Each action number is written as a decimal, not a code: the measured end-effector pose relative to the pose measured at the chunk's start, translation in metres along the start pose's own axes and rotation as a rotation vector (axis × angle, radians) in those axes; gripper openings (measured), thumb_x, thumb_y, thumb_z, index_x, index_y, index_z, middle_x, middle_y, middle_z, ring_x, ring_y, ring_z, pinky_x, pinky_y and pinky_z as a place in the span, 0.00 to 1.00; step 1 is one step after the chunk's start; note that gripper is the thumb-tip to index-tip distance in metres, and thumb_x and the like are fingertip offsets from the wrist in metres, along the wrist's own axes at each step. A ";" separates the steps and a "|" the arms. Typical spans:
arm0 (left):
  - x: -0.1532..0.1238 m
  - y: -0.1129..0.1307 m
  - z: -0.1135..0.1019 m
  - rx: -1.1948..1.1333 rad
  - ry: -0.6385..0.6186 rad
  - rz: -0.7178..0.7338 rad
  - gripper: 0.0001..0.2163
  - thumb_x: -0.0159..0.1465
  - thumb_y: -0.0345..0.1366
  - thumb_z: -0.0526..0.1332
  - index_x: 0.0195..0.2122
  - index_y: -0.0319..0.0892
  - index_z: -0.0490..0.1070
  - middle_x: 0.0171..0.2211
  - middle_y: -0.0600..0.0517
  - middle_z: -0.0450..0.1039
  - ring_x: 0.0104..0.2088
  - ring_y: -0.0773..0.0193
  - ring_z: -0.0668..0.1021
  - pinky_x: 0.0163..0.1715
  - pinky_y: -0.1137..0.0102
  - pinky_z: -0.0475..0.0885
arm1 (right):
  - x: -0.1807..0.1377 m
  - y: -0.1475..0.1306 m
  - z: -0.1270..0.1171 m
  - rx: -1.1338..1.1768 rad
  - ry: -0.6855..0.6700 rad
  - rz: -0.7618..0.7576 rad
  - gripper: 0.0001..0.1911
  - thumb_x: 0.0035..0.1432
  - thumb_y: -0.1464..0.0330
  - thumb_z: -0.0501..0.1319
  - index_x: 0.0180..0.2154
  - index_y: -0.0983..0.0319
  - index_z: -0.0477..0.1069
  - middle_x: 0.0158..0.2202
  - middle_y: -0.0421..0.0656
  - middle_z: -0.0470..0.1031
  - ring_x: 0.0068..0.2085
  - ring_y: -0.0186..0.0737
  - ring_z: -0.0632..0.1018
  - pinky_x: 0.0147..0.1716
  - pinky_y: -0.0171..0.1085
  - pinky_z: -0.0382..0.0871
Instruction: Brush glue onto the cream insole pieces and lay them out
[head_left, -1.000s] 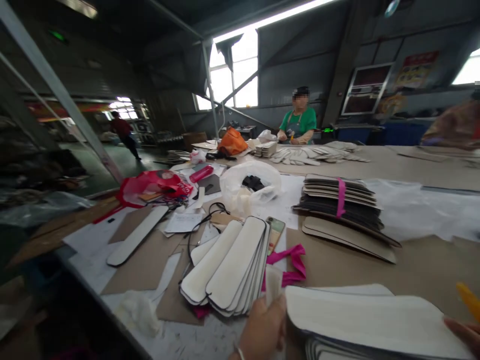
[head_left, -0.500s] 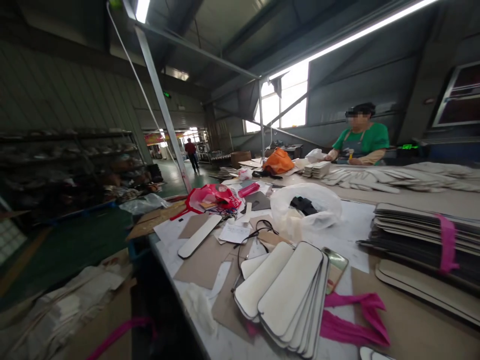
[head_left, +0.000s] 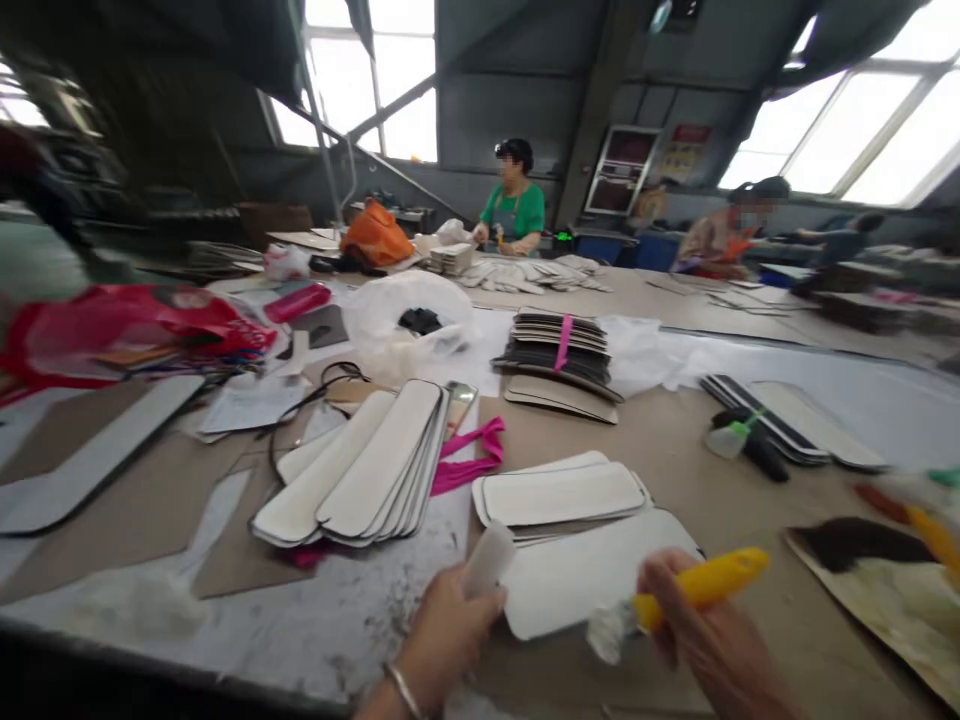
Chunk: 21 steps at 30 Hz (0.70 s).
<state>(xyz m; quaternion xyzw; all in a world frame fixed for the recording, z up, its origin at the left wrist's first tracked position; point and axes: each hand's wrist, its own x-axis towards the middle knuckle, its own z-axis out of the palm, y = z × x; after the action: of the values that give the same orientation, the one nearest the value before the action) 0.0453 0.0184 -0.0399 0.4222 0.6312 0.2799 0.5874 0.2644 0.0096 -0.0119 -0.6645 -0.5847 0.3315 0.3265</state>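
My left hand [head_left: 446, 640] is closed, pinching the left end of a flat white padded piece [head_left: 592, 570] that lies on the table in front of me; a small white wad shows at its fingertips. My right hand [head_left: 701, 640] is closed round a yellow-handled tool [head_left: 701, 583] whose pale, blurred tip points down-left over that same piece. Just behind it lies a small stack of white pieces [head_left: 562, 492]. A fanned stack of white pieces [head_left: 360, 470] lies to the left, with pink ribbon [head_left: 469, 462] beside it.
A dark bundle tied with pink tape [head_left: 559, 355] sits mid-table, a white plastic bag [head_left: 409, 320] and red bag [head_left: 127, 325] to the left, a phone [head_left: 459, 403] by the fan. Two seated people [head_left: 517, 205] [head_left: 724, 235] work at the far side. Brown card [head_left: 877, 585] lies at right.
The view swung left and up, losing both hands, then back right and down. Both hands are in view again on the white piece, the yellow tool now over it.
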 end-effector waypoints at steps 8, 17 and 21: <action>-0.012 0.000 -0.013 0.026 -0.004 0.037 0.06 0.51 0.37 0.57 0.23 0.41 0.62 0.10 0.62 0.58 0.13 0.72 0.61 0.14 0.75 0.55 | -0.012 -0.040 0.022 0.387 -0.119 0.109 0.14 0.45 0.57 0.62 0.28 0.61 0.69 0.21 0.39 0.72 0.23 0.35 0.72 0.26 0.34 0.66; -0.010 -0.003 -0.023 -0.048 -0.061 -0.043 0.09 0.50 0.40 0.59 0.23 0.41 0.61 0.09 0.63 0.56 0.12 0.74 0.58 0.13 0.76 0.52 | 0.008 -0.032 0.026 0.230 -0.160 0.080 0.13 0.46 0.58 0.61 0.30 0.61 0.71 0.25 0.41 0.73 0.28 0.38 0.73 0.29 0.35 0.67; -0.011 0.000 -0.023 -0.058 -0.058 -0.053 0.10 0.50 0.41 0.59 0.24 0.40 0.61 0.10 0.62 0.56 0.13 0.73 0.58 0.14 0.76 0.52 | 0.006 -0.038 0.027 0.232 -0.129 0.067 0.13 0.47 0.58 0.60 0.30 0.61 0.71 0.25 0.41 0.73 0.28 0.38 0.73 0.28 0.34 0.67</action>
<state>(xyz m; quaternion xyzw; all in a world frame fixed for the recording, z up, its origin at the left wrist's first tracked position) 0.0219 0.0118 -0.0309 0.3961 0.6164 0.2703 0.6246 0.2217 0.0205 0.0038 -0.6188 -0.5397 0.4495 0.3518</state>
